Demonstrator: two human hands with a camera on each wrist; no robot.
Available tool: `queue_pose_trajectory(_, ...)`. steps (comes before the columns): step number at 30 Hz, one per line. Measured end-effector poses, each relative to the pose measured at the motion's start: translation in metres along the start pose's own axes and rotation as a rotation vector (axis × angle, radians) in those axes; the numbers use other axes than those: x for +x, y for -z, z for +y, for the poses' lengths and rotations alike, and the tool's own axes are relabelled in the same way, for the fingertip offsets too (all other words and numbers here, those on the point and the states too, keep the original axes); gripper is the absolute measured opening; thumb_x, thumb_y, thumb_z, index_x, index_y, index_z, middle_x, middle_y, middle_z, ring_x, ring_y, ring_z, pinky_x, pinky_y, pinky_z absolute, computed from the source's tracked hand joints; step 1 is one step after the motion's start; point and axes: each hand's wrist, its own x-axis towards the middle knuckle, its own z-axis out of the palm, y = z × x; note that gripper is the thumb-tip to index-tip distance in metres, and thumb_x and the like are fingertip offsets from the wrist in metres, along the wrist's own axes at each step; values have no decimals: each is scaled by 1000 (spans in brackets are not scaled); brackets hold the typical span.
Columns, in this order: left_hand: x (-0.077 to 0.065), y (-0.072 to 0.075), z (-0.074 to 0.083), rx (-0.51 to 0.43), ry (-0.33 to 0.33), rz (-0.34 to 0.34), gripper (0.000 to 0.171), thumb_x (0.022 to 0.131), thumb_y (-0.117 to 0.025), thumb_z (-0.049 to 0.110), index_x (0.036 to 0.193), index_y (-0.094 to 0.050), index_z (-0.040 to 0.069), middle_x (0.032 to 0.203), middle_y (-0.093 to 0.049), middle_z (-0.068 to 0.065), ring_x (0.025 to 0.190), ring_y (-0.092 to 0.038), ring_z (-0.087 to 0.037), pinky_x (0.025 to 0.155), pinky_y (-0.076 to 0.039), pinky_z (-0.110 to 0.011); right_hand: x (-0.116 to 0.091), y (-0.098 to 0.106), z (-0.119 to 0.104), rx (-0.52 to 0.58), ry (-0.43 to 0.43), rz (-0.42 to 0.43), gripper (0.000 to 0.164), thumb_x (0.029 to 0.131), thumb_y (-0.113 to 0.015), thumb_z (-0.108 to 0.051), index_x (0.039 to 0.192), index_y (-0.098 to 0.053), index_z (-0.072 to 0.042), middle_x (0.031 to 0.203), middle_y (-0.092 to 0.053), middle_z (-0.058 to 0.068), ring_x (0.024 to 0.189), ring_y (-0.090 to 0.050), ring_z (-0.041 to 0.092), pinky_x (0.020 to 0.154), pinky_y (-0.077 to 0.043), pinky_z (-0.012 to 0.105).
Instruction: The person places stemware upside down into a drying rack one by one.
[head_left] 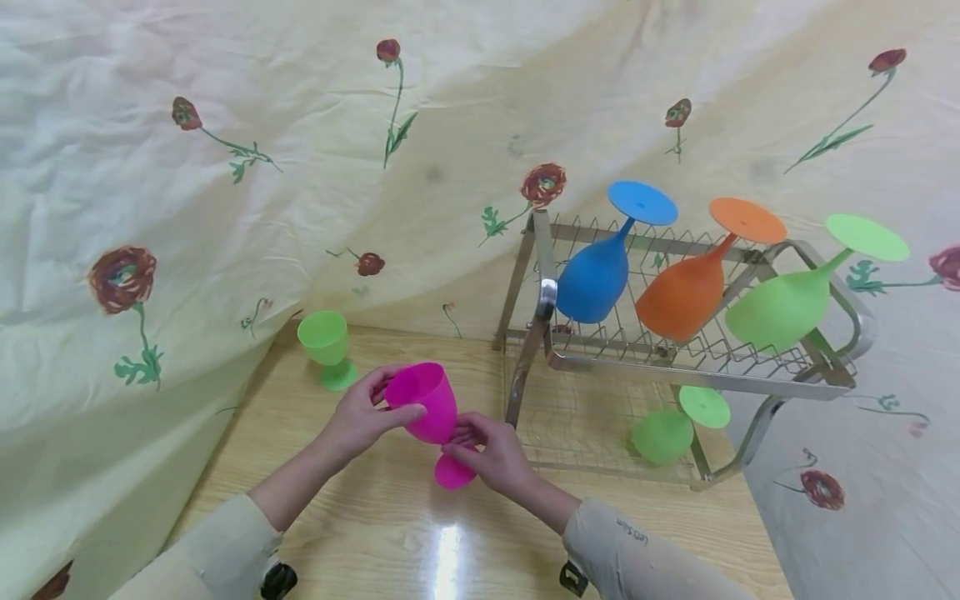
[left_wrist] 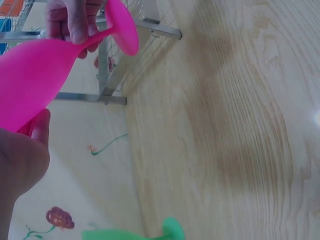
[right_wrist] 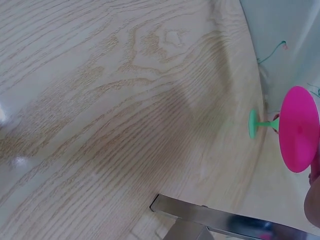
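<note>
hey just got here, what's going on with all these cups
A person is holding a pink goblet tilted above the wooden table, the left hand on its bowl and the right hand on its stem. A green goblet stands upright at the back left. To the right, blue, orange and light green goblets lean upside down on the metal rack's upper tier, with another green one on the lower tier.

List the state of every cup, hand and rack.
Pink cup: held, tilted
Left hand: gripping pink cup
Right hand: pinching its stem
Leftmost green cup: upright
Blue cup: upside down
Orange cup: upside down
Upper green cup: upside down
Lower green cup: upside down
Rack: standing, loaded
</note>
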Motion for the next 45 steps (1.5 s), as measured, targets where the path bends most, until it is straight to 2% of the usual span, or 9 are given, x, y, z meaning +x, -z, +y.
queue_pose_trajectory(6,3,4,0,57,-13,-41,77,90,-88,21,155,-49,5,148,-59,-16,138,-58,-35,106,-58,-41,-1,5,4,-13,7,-23,30,94,-82,-6,122,-73,-1,104,-80,9,93,-77,19,84,-65,31)
queue_pose_trajectory(12,6,8,5,132,-31,-126,93,86,-91,24,161,-40,6,150,-56,-19,136,-58,-36,107,-58,-44,-6,14,8,-23,5,-76,30,94,-82,-6,122,-74,1,105,-80,11,93,-78,20,82,-65,28)
queue_pose_trajectory(16,5,14,11,289,-89,-171,101,82,-95,31,163,-38,8,155,-54,-15,140,-55,-35,114,-52,-51,-7,27,8,-57,30,-138,31,94,-82,-5,122,-73,4,106,-80,13,94,-78,20,83,-64,26)
queue_pose_trajectory(21,4,18,20,454,-173,-232,112,74,-99,40,163,-38,8,157,-53,-11,144,-52,-37,120,-44,-55,-8,51,8,-156,60,-232,30,94,-82,-5,122,-74,3,107,-80,12,95,-78,16,85,-63,24)
queue_pose_trajectory(26,4,17,27,583,-219,-284,113,71,-100,44,162,-42,9,159,-52,-7,142,-53,-36,118,-47,-54,-7,72,5,-233,96,-330,30,94,-81,-4,123,-74,3,106,-80,11,95,-77,13,86,-63,23)
queue_pose_trajectory(30,4,13,30,678,-234,-312,110,70,-100,46,159,-47,12,158,-53,-4,136,-58,-33,112,-52,-53,-5,82,1,-266,114,-375,31,94,-81,-4,124,-74,3,106,-80,9,96,-77,12,85,-62,21)
queue_pose_trajectory(36,7,5,32,706,-272,-342,102,71,-100,42,155,-51,11,153,-56,-6,131,-61,-33,109,-55,-50,0,88,-2,-295,141,-395,31,94,-82,-6,123,-75,0,105,-80,6,96,-76,9,83,-62,20)
queue_pose_trajectory(39,8,2,31,704,-289,-353,99,71,-101,39,153,-52,10,148,-58,-4,128,-62,-29,108,-57,-46,2,89,-4,-300,147,-405,31,94,-82,-5,124,-75,0,104,-81,4,96,-76,7,83,-63,21)
queue_pose_trajectory(45,8,-4,30,650,-329,-358,85,72,-100,26,142,-57,6,136,-60,-1,125,-63,-20,107,-57,-36,6,90,-6,-317,156,-418,31,93,-82,-2,124,-75,0,104,-81,4,97,-76,8,85,-62,21)
